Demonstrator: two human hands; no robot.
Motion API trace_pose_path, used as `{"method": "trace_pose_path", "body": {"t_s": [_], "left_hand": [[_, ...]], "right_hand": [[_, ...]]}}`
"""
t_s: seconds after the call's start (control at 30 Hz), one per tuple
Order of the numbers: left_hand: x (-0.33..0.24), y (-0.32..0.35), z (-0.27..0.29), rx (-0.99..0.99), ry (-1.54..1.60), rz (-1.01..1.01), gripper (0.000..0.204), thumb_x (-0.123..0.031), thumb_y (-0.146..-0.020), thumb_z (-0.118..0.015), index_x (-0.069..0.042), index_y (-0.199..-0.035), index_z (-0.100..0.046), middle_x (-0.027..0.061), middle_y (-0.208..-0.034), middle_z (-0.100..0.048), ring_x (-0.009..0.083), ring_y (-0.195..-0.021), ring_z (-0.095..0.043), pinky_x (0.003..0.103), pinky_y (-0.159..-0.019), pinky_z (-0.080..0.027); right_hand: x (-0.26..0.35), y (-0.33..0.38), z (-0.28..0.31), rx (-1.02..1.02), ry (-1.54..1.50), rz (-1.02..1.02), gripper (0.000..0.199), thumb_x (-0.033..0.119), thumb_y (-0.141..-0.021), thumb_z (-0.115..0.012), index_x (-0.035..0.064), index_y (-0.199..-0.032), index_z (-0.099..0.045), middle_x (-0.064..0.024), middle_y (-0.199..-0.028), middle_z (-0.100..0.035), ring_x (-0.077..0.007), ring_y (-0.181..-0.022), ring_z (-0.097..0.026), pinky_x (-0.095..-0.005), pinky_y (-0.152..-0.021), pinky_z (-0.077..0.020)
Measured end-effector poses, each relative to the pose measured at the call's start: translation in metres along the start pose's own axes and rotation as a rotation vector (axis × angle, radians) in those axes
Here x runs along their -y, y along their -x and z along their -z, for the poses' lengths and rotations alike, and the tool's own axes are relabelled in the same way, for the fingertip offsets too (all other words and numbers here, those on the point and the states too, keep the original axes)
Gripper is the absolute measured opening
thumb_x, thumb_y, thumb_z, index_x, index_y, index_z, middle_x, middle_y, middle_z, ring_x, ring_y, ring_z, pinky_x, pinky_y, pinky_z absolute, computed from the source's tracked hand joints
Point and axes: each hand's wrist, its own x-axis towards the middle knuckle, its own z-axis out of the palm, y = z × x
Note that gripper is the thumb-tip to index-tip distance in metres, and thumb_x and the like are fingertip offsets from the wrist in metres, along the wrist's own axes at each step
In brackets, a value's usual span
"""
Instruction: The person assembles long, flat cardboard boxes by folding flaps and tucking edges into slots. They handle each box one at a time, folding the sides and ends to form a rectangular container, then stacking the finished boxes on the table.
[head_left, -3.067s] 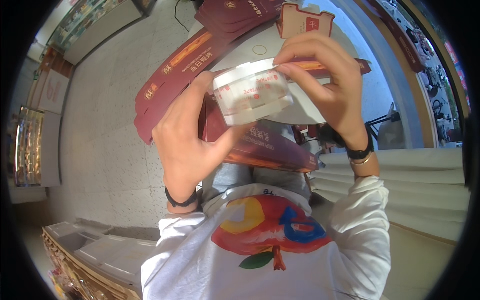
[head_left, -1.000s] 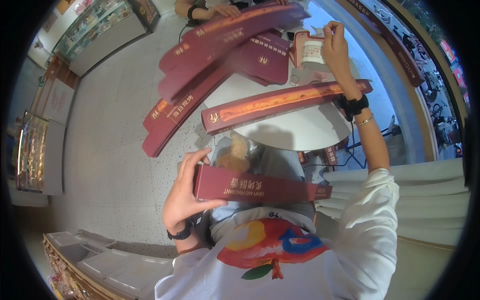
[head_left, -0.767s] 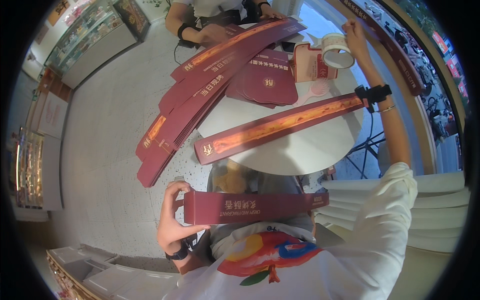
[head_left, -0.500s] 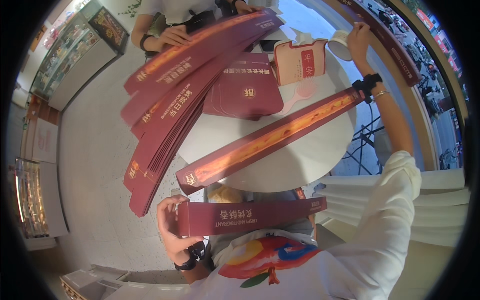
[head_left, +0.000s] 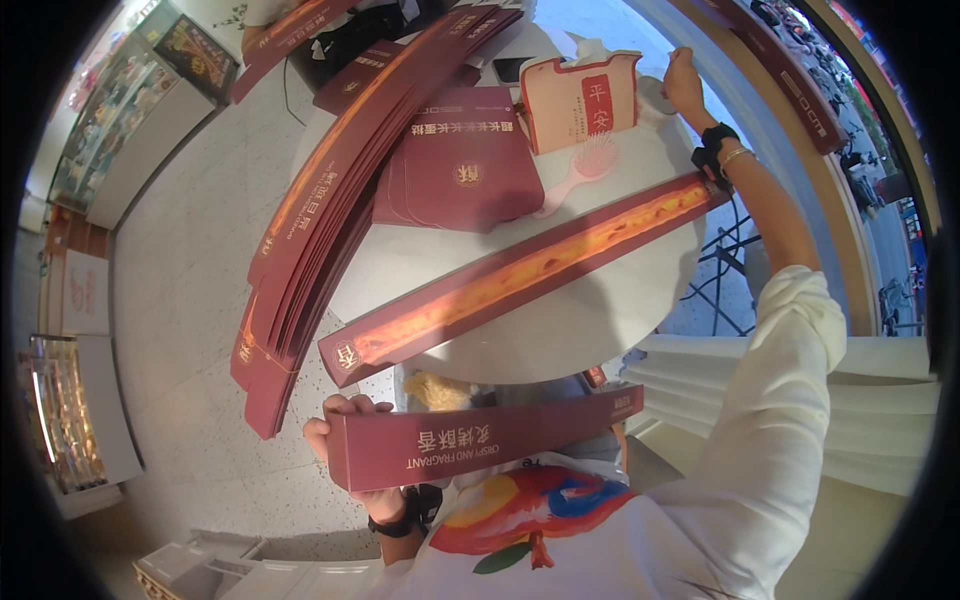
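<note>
While the left hand (head_left: 318, 437), earlier beside the right hand (head_left: 685, 86), now grips one long maroon cardboard box (head_left: 480, 440) at six o'clock, the right's hold toward one o'clock is unclear.

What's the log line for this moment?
left hand: holding long maroon box by left end | right hand: near white table edge, grip unclear | on table: second box, pink brush

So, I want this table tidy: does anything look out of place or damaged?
The pink hairbrush looks out of place, lying on the white table among maroon packaging. The stack of long flattened cartons also overhangs the table's left edge. The long box in the left hand shows no visible damage.
</note>
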Motion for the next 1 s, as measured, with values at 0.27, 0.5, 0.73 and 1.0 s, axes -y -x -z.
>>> {"method": "trace_pose_path", "body": {"t_s": [0.27, 0.5, 0.73, 1.0], "left_hand": [[0.004, -0.002, -0.019, 0.105, -0.109, -0.093, 0.079, -0.070, -0.077, -0.068, -0.011, -0.123, -0.045, 0.0179, -0.130, -0.046, 0.0281, -0.113, -0.055, 0.041, -0.095, -0.048], [0.001, -0.006, -0.050, 0.186, -0.191, -0.208, 0.077, -0.058, -0.072, -0.081, -0.002, -0.117, -0.052, 0.0165, -0.125, -0.053, 0.0245, -0.115, -0.053, 0.037, -0.098, -0.044], [-0.035, 0.021, -0.079, 0.293, -0.157, -0.258, 0.074, -0.022, -0.059, -0.094, -0.004, -0.118, -0.053, 0.0110, -0.125, -0.052, 0.0243, -0.119, -0.051, 0.037, -0.102, -0.041], [-0.051, 0.029, -0.083, 0.247, -0.476, -0.563, 0.074, -0.010, -0.058, -0.092, -0.004, -0.122, -0.054, 0.0158, -0.128, -0.049, 0.0306, -0.121, -0.050, 0.041, -0.099, -0.044]], "right_hand": [[0.002, -0.018, 0.048, -0.272, -0.087, 0.225, 0.020, 0.017, -0.094, -0.054, -0.0019, -0.098, -0.059, -0.0188, -0.086, -0.064, -0.0323, -0.079, -0.064, -0.0419, -0.070, -0.0497], [0.222, 0.143, 0.181, 0.317, -0.699, 0.587, 0.016, 0.011, -0.095, -0.063, 0.0033, -0.109, -0.061, -0.0026, -0.101, -0.064, -0.0099, -0.096, -0.060, -0.0233, -0.088, -0.0456], [0.333, 0.260, 0.230, 0.886, -0.739, 0.643, 0.008, 0.006, -0.094, -0.060, 0.0006, -0.100, -0.060, -0.0037, -0.098, -0.058, -0.0095, -0.093, -0.057, -0.0261, -0.084, -0.0495], [0.351, 0.285, 0.252, 1.056, -0.874, 0.309, 0.013, 0.009, -0.093, -0.062, -0.0025, -0.097, -0.068, -0.0034, -0.091, -0.063, -0.0079, -0.087, -0.059, -0.0238, -0.082, -0.0496]]}}
